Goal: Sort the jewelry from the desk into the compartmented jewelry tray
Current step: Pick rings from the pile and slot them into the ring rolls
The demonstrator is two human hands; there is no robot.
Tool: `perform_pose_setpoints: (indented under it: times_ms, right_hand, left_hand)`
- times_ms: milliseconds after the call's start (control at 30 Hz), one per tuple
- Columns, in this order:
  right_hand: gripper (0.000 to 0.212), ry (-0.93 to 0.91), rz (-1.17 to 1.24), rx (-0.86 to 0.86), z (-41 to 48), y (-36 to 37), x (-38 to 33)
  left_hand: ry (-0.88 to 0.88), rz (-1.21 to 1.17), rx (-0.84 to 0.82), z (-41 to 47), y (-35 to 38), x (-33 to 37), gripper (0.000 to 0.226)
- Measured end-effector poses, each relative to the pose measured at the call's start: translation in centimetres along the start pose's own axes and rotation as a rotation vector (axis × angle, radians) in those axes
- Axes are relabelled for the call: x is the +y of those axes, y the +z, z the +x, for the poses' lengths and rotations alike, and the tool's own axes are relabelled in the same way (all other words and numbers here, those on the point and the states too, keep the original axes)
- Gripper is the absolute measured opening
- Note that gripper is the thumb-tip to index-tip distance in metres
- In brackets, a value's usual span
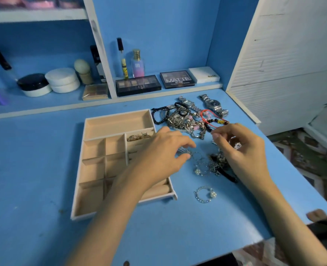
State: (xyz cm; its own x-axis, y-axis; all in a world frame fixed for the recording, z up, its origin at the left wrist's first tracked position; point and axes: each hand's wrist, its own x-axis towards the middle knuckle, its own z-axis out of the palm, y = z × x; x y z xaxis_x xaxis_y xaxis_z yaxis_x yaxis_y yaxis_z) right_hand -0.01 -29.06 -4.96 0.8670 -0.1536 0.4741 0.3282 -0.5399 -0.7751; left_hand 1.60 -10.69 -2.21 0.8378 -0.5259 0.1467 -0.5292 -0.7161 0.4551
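Note:
A beige compartmented jewelry tray (pixel 93 162) lies on the blue desk, with a few gold pieces (pixel 138 136) in one upper right compartment. A tangled pile of bracelets and chains (pixel 185 120) sits behind my hands, and two silver watches (pixel 213 104) lie beyond it. My left hand (pixel 164 150) reaches over the tray's right edge and pinches a thin silver hoop (pixel 183 151). My right hand (pixel 241 148) hovers over a dark cluster of jewelry (pixel 216 162) with fingers curled and thumb meeting forefinger; what it pinches is too small to tell. A beaded ring with pearls (pixel 205 194) lies alone nearer me.
Eyeshadow palettes (pixel 138 85), perfume bottles (pixel 137 63) and cream jars (pixel 62 79) stand on the low shelf behind the desk. A white slatted panel (pixel 283 64) walls the right side. The desk's curved front edge (pixel 255 240) is close to me.

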Motion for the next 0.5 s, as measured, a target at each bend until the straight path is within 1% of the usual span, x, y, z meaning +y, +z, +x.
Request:
perform_pose_setpoints:
  times_ms: [200,300,400,500]
  right_hand:
    - [0.007,-0.045,-0.046,0.029,-0.1,0.2,0.4]
    - [0.007,-0.056,-0.059,0.028,-0.2,0.2,0.4]
    - [0.007,-0.063,-0.074,0.016,-0.2,0.2,0.5]
    - [0.007,-0.065,-0.078,0.015,-0.2,0.2,0.5]
  left_hand:
    - [0.06,0.112,-0.151,2.8,0.5,0.4,0.025]
    - [0.061,0.12,-0.21,3.8,0.7,0.4,0.026]
    - [0.076,0.13,-0.237,4.5,0.7,0.6,0.021]
    - [0.038,0.112,-0.278,4.9,0.6,0.7,0.019]
